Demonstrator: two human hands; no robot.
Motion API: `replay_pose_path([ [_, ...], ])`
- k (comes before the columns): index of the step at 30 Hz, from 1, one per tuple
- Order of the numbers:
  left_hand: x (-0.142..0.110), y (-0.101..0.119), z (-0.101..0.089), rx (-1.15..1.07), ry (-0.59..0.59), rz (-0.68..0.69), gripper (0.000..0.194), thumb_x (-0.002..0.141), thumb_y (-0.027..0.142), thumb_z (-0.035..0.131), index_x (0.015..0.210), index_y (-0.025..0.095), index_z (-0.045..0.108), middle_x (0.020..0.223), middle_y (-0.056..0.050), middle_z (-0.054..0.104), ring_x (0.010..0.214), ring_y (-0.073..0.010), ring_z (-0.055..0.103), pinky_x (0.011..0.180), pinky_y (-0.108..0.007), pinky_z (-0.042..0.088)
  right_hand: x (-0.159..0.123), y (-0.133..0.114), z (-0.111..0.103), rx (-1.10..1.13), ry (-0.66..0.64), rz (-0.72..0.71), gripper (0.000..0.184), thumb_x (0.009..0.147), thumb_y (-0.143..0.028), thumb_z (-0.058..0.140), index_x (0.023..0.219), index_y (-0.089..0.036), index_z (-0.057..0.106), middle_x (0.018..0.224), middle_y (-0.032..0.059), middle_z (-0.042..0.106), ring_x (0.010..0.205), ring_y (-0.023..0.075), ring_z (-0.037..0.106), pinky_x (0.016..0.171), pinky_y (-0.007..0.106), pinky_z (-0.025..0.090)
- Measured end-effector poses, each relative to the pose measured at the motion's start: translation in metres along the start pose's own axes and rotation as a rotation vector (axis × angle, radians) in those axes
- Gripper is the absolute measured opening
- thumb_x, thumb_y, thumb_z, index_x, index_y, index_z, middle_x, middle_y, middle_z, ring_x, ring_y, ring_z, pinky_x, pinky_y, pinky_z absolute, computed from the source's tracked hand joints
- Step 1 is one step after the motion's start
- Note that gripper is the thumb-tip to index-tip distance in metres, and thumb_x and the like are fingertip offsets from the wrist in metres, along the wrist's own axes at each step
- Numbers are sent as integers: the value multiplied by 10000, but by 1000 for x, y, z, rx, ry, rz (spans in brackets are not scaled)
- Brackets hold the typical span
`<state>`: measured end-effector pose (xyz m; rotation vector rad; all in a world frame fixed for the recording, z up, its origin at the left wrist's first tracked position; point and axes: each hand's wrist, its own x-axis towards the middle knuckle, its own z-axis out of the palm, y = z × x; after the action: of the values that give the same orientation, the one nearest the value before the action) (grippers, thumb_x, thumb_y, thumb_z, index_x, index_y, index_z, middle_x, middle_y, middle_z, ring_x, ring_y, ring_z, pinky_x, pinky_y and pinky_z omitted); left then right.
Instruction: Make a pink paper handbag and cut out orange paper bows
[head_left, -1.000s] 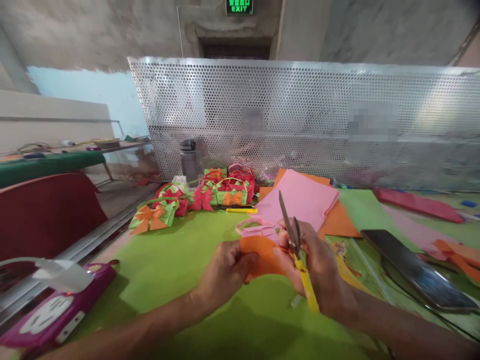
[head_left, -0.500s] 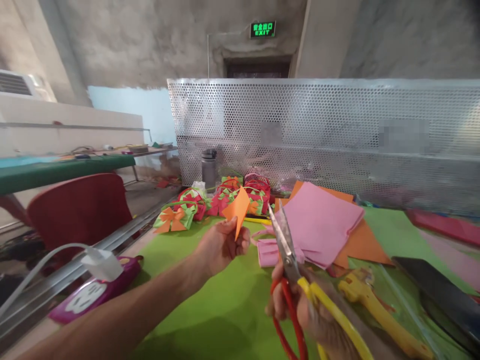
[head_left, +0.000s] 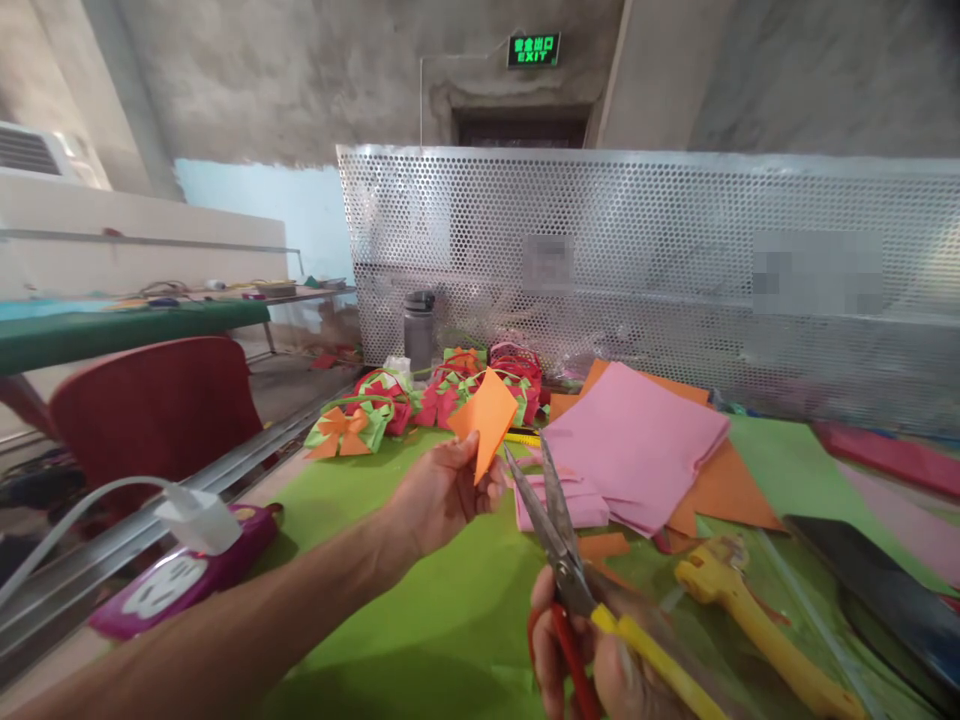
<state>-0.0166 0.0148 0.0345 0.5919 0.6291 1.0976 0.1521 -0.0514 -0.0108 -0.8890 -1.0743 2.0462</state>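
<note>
My left hand (head_left: pixel 439 490) is raised over the green table (head_left: pixel 390 600), its fingers pinched on a folded orange paper piece (head_left: pixel 484 417) that points upward. My right hand (head_left: pixel 592 665) is low at the bottom edge, wrapped round the red and yellow handles of a pair of scissors (head_left: pixel 559 545). The scissor blades are parted and point up toward the orange piece, a short gap below it. A stack of pink paper (head_left: pixel 634 445) lies on orange sheets (head_left: pixel 731 490) just behind the blades.
Several red, green and orange paper baskets (head_left: pixel 420 400) stand at the back by a grey bottle (head_left: pixel 418 330) and a perforated metal screen (head_left: pixel 645 260). A yellow tool (head_left: pixel 750 615) and a dark phone (head_left: pixel 877 590) lie right. A purple power strip (head_left: pixel 180 575) and a red chair (head_left: pixel 157 410) are left.
My left hand lifted the orange piece off the table and holds it upright. My right hand dropped lower with the scissors, and their blades have opened.
</note>
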Motion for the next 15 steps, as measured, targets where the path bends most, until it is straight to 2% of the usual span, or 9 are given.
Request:
replay_pose_path([
  [5,0,-1,-1,3,7,15,371,912,218,338,646,107,571,522,-50,598,391,-102,539,425,-210,473,8,5,-4,89,10,85,349,543,-554,597,608,-212,569,389,-19,574,346,146,561,375,216,419],
  [7,0,0,0,9,6,18,367,909,214,344,643,106,573,529,-53,602,396,-104,541,432,-215,477,7,5,-4,99,14,83,307,558,-508,598,618,-207,591,397,2,598,344,153,561,349,202,396],
  [11,-1,2,1,15,14,26,379,912,221,338,635,107,570,526,-48,598,395,-104,541,430,-214,475,4,5,-3,115,27,73,159,599,-365,581,649,-216,604,428,-16,623,373,135,567,392,209,437],
  [15,-2,4,2,22,24,29,393,916,221,325,630,102,566,525,-50,599,394,-105,546,426,-211,474,5,8,-4,105,24,90,161,605,-370,566,636,-214,591,408,-12,617,345,144,558,366,219,437],
])
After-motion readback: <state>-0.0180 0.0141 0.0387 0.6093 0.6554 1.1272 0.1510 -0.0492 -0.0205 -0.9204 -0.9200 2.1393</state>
